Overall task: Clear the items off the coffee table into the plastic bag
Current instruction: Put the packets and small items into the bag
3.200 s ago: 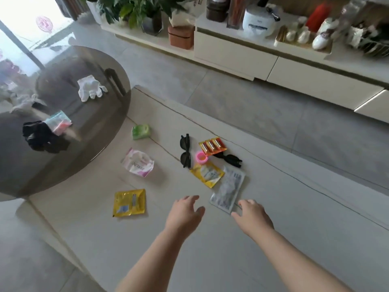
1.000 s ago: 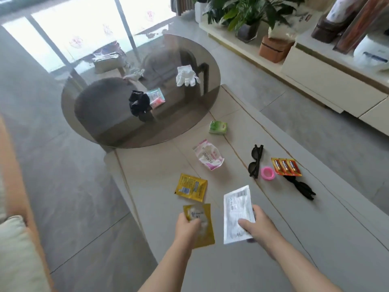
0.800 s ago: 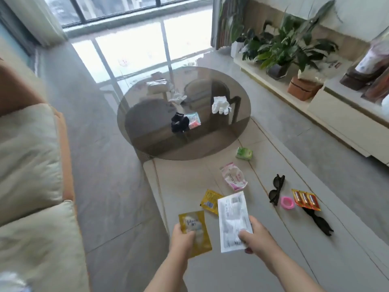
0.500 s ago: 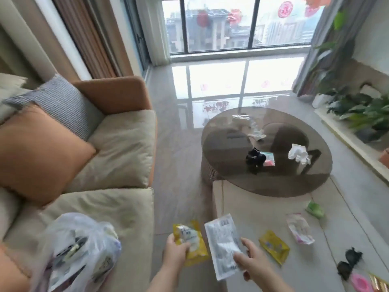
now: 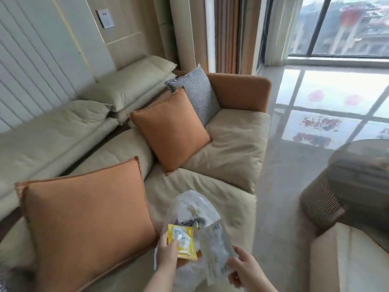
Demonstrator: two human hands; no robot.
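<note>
A clear plastic bag (image 5: 194,209) with several items inside sits on the beige sofa seat (image 5: 223,199). My left hand (image 5: 167,252) holds a yellow sachet (image 5: 182,241) right at the bag's near side. My right hand (image 5: 245,268) grips a white flat packet (image 5: 215,252), which overlaps the bag's front. Only a corner of the pale coffee table (image 5: 349,260) shows at the lower right; the items left on it are out of view.
Two orange cushions (image 5: 88,224) (image 5: 170,131) and a checked one (image 5: 195,91) lie on the sofa to the left of the bag. A round dark glass table (image 5: 357,178) stands at the right. Glossy floor runs between sofa and tables.
I picked the yellow sachet and the white packet off the table, then turned left to the sofa. Both hands now hold them at the plastic bag.
</note>
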